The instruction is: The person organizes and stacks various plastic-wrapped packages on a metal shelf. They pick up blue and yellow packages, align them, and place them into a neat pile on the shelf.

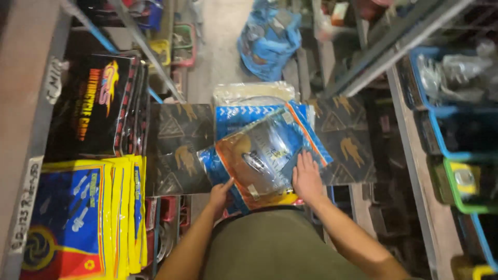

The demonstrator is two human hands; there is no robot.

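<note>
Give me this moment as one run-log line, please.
left hand: grips packet stack's lower edge | right hand: flat on top clear packet | yellow packets: shelved left

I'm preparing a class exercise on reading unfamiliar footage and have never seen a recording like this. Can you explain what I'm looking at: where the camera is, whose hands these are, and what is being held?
There is no machine here. One camera, worn on a person's head, looks down past their olive shirt into a narrow aisle between shelves.

The two bare hands are the wearer's own. The left hand grips the lower edge of a stack of flat plastic packets, blue and orange, held in front of the body. The right hand lies flat and open on top of the stack.

Under the stack are dark cartons printed with gold shapes. On the left shelf stand yellow packets and black ones. On the right are blue and green bins of wrapped parts. A blue bag lies on the floor further down the aisle.
</note>
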